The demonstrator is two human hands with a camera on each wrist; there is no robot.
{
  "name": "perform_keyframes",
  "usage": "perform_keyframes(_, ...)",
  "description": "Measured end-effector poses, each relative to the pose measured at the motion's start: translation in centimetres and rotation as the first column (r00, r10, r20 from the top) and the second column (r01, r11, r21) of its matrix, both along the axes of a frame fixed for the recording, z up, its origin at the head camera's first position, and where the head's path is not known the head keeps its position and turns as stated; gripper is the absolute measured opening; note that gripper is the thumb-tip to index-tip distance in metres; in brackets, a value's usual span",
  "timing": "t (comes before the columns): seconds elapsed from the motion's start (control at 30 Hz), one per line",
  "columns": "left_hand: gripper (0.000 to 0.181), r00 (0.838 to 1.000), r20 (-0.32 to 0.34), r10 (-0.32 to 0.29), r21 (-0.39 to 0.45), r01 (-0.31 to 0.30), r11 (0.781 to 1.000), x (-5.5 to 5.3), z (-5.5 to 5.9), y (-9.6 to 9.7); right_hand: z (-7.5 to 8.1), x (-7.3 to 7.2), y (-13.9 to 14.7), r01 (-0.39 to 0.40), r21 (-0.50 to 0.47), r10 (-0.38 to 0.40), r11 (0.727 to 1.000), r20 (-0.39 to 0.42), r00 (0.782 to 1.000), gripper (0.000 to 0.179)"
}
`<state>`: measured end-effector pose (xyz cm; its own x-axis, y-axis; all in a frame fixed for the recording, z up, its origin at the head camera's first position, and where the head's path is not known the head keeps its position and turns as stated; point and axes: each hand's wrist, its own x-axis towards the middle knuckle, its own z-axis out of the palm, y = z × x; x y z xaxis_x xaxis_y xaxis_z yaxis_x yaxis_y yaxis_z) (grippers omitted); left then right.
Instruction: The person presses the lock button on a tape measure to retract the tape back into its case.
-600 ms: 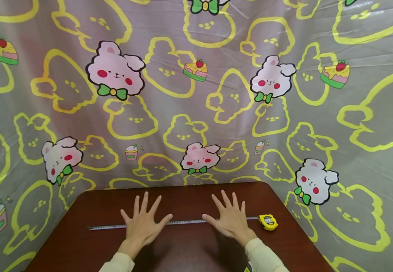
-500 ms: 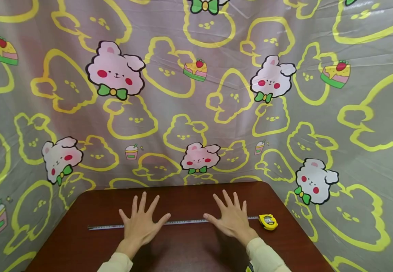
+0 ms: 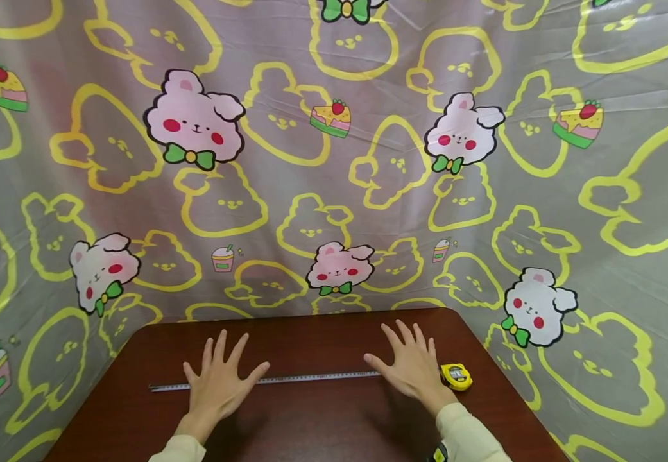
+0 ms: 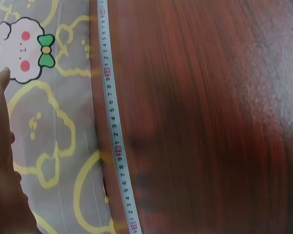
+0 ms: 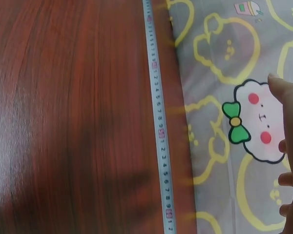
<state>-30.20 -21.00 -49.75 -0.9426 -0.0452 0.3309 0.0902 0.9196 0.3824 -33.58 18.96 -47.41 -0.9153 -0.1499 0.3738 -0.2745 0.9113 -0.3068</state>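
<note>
A tape measure lies across the brown table, its yellow case (image 3: 456,376) on the right and its silver blade (image 3: 316,377) drawn out to the left. My left hand (image 3: 216,385) is spread over the blade's left part, hiding a stretch of it. Over the right part, near the case, my right hand (image 3: 411,371) is spread too. Both hands have straight fingers and hold nothing; shadows beneath suggest they are raised above the table. In the left wrist view the blade (image 4: 115,131) shows its printed numbers, as does the blade (image 5: 158,117) in the right wrist view.
The dark brown wooden table (image 3: 310,423) has a grey curtain (image 3: 287,160) with rabbit prints behind it and along both sides. A small black and yellow device (image 3: 439,453) sits at the right sleeve's cuff.
My hands have moved apart: the left hand slid leftward and the right hand rightward, closer to the yellow case. The tape measure stays where it was.
</note>
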Motion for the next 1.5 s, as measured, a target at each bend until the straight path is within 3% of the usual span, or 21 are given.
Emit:
perform_keyframes(0.23,0.097,1.000,0.001,0.019,0.026,-0.019,0.999,0.1,0.0,-1.6,0.0,-0.2,1.5,0.027,-0.018,-0.027,0.999,0.005,1.000,0.092)
perform_keyframes(0.6,0.104,0.997,0.037,0.065,0.059,-0.068,0.996,0.7,-0.9,-4.9,-0.4,-0.5,4.1,0.040,-0.056,-0.043,0.998,-0.061,0.997,0.087)
perform_keyframes(0.8,0.105,0.996,0.022,0.091,0.066,-0.092,0.994,0.6,-1.4,-6.1,-1.2,-0.5,6.0,0.041,-0.072,-0.048,0.997,-0.106,0.993,0.085)
perform_keyframes(1.13,0.116,0.975,0.156,0.159,0.137,-0.181,0.974,1.4,-2.7,-9.1,-2.9,-0.8,8.4,0.021,-0.109,-0.046,0.994,-0.235,0.971,0.074)
perform_keyframes(1.5,0.119,0.947,0.264,0.183,0.233,-0.247,0.941,1.4,-4.2,-12.9,-5.2,-0.5,11.2,0.049,-0.205,-0.097,0.977,-0.231,0.968,0.067)
